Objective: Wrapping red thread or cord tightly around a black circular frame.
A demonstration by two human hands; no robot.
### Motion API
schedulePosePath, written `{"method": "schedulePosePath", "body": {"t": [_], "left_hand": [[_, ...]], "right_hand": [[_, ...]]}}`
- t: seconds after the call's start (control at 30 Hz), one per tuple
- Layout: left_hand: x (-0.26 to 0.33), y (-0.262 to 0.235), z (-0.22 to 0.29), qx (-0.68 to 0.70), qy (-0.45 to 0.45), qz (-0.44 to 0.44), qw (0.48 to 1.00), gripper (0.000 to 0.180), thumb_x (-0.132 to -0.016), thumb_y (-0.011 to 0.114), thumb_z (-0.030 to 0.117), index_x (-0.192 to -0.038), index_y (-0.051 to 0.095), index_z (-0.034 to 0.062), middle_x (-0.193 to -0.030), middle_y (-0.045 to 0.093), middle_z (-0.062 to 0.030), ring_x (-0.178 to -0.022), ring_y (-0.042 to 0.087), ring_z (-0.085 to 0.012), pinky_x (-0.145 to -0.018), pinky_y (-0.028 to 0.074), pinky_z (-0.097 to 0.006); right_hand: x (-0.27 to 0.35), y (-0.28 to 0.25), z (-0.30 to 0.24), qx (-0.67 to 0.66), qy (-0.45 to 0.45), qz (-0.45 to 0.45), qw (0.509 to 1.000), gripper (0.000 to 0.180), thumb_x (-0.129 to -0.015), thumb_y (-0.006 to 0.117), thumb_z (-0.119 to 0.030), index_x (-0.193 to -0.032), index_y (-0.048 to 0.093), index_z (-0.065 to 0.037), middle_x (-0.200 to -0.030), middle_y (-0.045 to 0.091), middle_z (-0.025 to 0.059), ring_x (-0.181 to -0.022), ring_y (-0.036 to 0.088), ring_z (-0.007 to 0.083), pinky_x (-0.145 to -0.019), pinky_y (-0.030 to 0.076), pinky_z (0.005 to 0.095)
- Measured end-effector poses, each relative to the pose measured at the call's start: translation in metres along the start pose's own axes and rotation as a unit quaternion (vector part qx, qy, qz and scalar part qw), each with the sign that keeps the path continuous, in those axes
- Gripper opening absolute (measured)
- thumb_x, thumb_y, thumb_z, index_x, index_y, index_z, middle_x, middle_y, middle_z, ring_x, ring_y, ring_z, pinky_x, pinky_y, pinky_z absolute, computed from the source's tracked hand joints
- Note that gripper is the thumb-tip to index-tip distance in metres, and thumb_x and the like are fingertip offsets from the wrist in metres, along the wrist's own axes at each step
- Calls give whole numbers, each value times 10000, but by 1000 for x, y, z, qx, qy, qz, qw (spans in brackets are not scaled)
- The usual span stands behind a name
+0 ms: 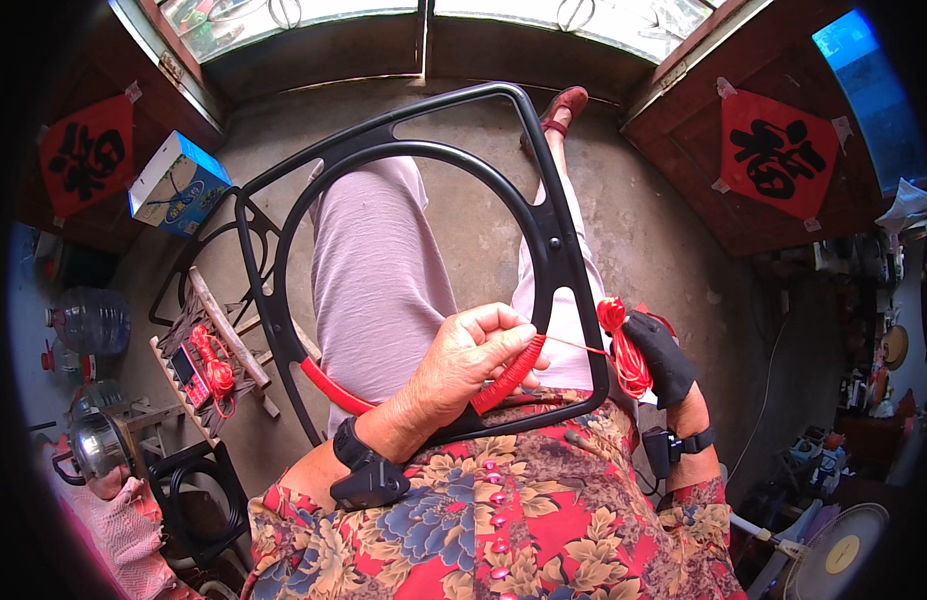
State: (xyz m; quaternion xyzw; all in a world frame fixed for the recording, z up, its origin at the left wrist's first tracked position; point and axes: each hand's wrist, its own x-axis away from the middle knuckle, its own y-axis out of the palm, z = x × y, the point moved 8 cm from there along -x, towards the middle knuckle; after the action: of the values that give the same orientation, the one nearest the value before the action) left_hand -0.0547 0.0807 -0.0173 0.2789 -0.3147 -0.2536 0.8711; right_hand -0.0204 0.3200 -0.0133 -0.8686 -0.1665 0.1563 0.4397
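Observation:
Across my lap lies a black frame [553, 220], roughly square with a round ring inside it. Red cord [509, 385] is wound tightly around the near part of the ring. My left hand [469, 360] is closed around this wrapped part, thumb and fingers pinching near the end of the winding. A single strand runs taut from there to the right. It leads to a bundle of red cord [632, 362] held by my right hand [662, 355], which wears a black glove. The right fingers are partly hidden behind the bundle.
To the left, a low wooden stool [224, 325] carries more red cord [216, 372]. A blue and white box [179, 185] stands behind it, near another black frame [196, 500]. At lower right is a fan [842, 555]. Doors with red paper signs [781, 155] flank the doorway.

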Motion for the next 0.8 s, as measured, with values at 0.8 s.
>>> {"method": "schedulePosePath", "body": {"t": [0.8], "left_hand": [[-1, -3, 1, 0, 9, 3, 1000, 169, -923, 559, 195, -977, 546, 36, -841, 667, -140, -681, 669, -179, -568, 538, -228]], "right_hand": [[-1, 0, -1, 22, 4, -2, 1000, 408, -774, 574, -19, -1181, 545, -25, -1142, 576, 182, -1084, 551, 338, -937, 443, 383]]}}
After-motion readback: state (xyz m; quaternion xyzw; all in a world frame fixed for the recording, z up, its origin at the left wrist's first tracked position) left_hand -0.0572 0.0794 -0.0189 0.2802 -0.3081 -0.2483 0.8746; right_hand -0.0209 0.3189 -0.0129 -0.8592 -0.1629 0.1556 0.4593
